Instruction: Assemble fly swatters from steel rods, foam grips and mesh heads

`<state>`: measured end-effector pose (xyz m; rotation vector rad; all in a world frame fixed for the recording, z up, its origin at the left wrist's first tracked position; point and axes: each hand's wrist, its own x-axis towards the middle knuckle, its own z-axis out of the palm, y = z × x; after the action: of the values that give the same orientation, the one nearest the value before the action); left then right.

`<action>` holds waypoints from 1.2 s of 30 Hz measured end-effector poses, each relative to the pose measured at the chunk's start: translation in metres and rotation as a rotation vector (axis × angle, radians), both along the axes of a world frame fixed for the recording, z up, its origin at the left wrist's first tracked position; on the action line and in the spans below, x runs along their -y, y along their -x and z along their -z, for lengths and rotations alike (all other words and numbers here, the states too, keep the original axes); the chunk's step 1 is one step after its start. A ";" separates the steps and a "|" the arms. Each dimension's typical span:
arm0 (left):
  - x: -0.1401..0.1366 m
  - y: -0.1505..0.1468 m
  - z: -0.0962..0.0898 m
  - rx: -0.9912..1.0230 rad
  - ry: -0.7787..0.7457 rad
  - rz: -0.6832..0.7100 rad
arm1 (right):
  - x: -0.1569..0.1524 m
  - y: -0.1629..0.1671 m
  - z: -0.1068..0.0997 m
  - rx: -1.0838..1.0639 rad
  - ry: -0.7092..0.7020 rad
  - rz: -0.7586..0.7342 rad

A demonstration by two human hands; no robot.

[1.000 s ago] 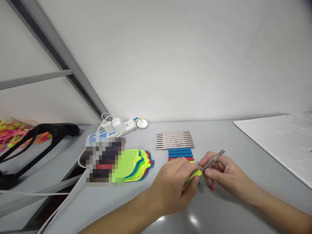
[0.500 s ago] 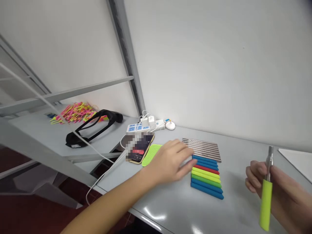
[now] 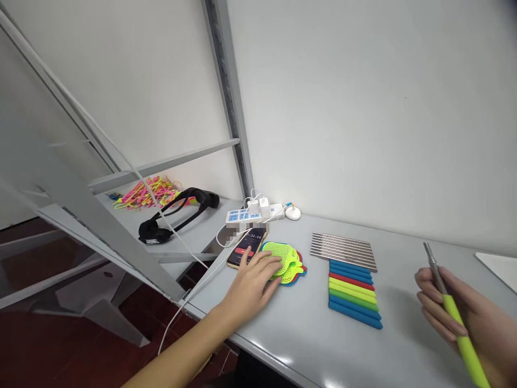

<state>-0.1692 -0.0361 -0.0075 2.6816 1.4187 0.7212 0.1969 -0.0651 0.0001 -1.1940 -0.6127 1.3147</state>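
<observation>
My left hand [image 3: 256, 277] rests with its fingers stretched out on a stack of perforated fly swatter heads. The top head [image 3: 285, 250] is lime green, and red and blue edges show beneath it. My right hand [image 3: 448, 302] is closed round a telescopic swatter handle [image 3: 454, 310], a steel rod with a lime-green grip, tilted with its metal tip up and to the left. Between my hands lies a row of coloured handle grips [image 3: 353, 293] in blue, red, yellow-green and green. Just behind them several steel rods [image 3: 343, 250] lie side by side.
A phone [image 3: 248, 245] lies left of the heads, before a power strip [image 3: 238, 216] with plugged-in chargers and loose white cables. A black headset [image 3: 177, 215] and a colourful pile [image 3: 149, 194] lie beyond the grey rack post. A white tray [image 3: 498, 267] sits at the right.
My left hand has moved left and down from beside the coloured grips onto the swatter heads. The handle in my right hand has tipped from nearly upright to leaning left. The view has shifted slightly.
</observation>
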 end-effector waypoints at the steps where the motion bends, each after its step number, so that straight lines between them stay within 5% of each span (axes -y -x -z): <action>1: -0.001 -0.003 0.000 0.013 -0.031 0.011 | 0.000 0.000 -0.001 -0.014 0.008 -0.027; 8: -0.006 -0.025 -0.016 0.171 -0.391 0.028 | 0.002 0.000 -0.003 0.111 -0.101 -0.100; 14: -0.019 -0.084 -0.038 0.274 -0.729 0.398 | 0.014 0.013 0.000 0.428 -0.201 -0.288; 18: -0.021 -0.130 -0.026 0.300 -0.814 0.664 | 0.020 0.021 -0.006 0.435 -0.180 -0.460; 21: -0.019 -0.148 -0.003 0.372 -0.807 0.689 | 0.020 0.021 -0.009 0.414 -0.131 -0.503; 25: -0.014 -0.147 0.014 0.537 -0.569 0.494 | 0.017 0.014 -0.001 0.306 -0.076 -0.399; 28: -0.008 -0.144 0.010 0.870 -0.173 0.363 | 0.014 0.007 0.008 0.291 -0.066 -0.331; 32: 0.004 -0.149 -0.004 1.016 0.656 0.570 | 0.014 0.010 0.010 0.414 -0.086 -0.378; 34: 0.009 -0.152 -0.007 0.969 0.824 0.712 | 0.016 0.018 0.006 0.533 -0.157 -0.461; 36: 0.011 -0.153 -0.006 0.991 0.839 0.652 | 0.021 0.028 0.002 0.620 -0.244 -0.552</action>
<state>-0.0159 -0.0471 -0.0013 1.5425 0.3855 0.8869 0.1694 -0.0859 -0.0016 -1.2728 -1.5946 1.2476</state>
